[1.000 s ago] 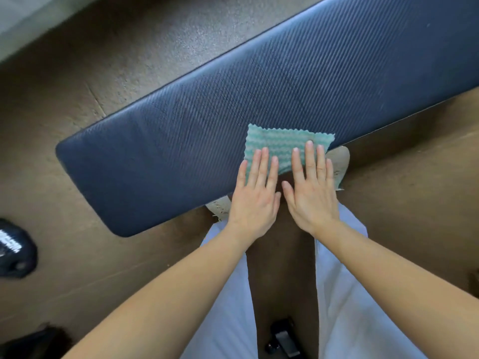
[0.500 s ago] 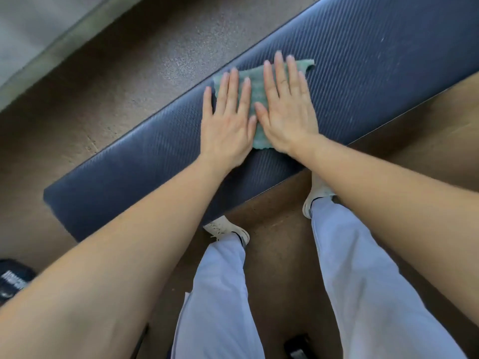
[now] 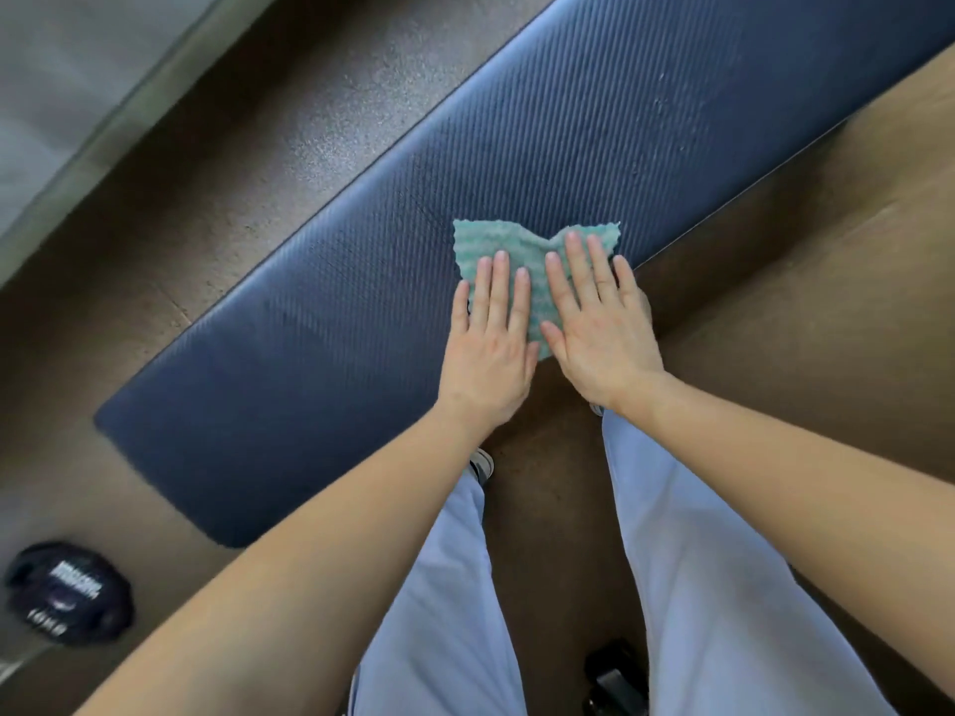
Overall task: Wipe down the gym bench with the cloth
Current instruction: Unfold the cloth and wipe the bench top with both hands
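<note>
A long dark blue padded gym bench (image 3: 362, 312) runs diagonally from lower left to upper right. A teal wavy-edged cloth (image 3: 496, 242) lies on its near edge, bunched in the middle. My left hand (image 3: 488, 338) and my right hand (image 3: 599, 323) lie side by side, flat on the cloth with fingers stretched out, pressing it onto the pad. Their palms hang over the bench's near edge.
Brown floor surrounds the bench. A black weight plate (image 3: 67, 591) lies on the floor at lower left. My legs in light trousers (image 3: 697, 586) stand close to the bench, with a small black object (image 3: 615, 679) between them. A grey strip (image 3: 62, 80) runs along the far left.
Both hands pushed the cloth from the near edge to the bench's far edge, then drew it back toward me. It is at the near edge again, more bunched.
</note>
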